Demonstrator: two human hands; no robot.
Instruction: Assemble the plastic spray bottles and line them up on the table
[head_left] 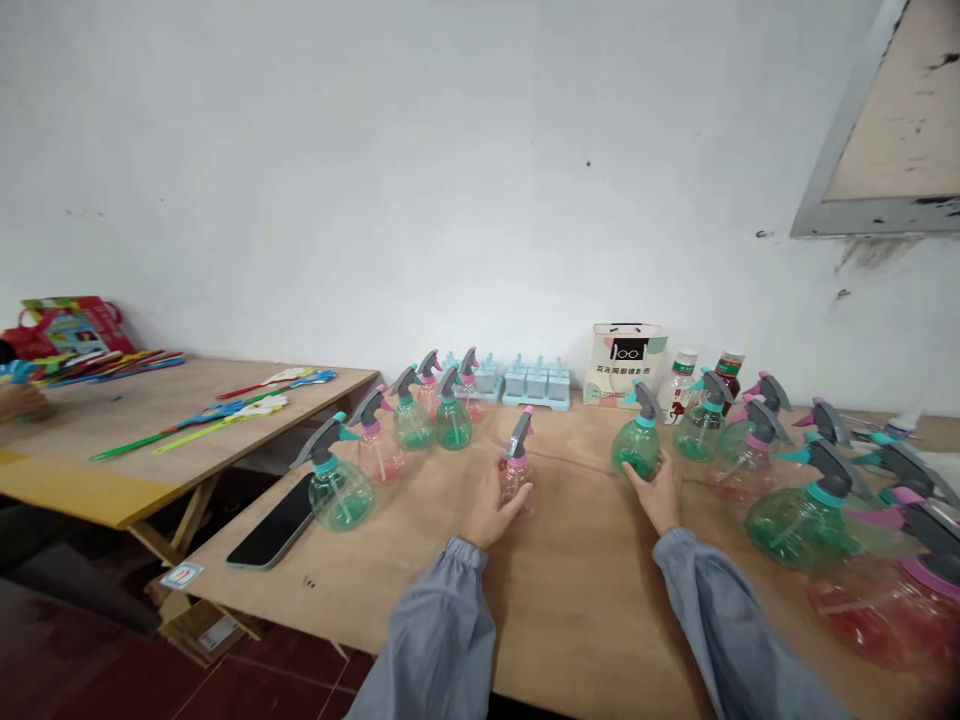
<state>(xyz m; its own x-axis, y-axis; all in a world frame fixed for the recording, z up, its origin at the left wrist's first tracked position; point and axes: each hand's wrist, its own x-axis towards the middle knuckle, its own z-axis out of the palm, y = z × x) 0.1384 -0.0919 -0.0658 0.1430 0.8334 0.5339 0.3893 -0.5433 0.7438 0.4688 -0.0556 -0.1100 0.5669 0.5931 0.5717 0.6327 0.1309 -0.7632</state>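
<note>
My left hand [495, 508] is wrapped round the lower body of a pink spray bottle [519, 478], which stands upright on the wooden table [559, 620]. Further right, my right hand [658, 494] grips the base of a green spray bottle [636, 445] with a grey and teal nozzle. Left of my hands stand several pink and green bottles, the nearest a green one [343, 495]. At the right is another group, with a green bottle [799, 520] and a large pink bottle [885, 605] in front.
A black phone [274, 528] lies at the table's left edge. Pale blue moulds [536, 383], a paper bag [624, 370] and capped bottles [679, 385] stand along the wall. Another table [217, 385] at the left holds colourful hand-shaped sticks [232, 410]; another person's blurred hand [22, 402] shows there.
</note>
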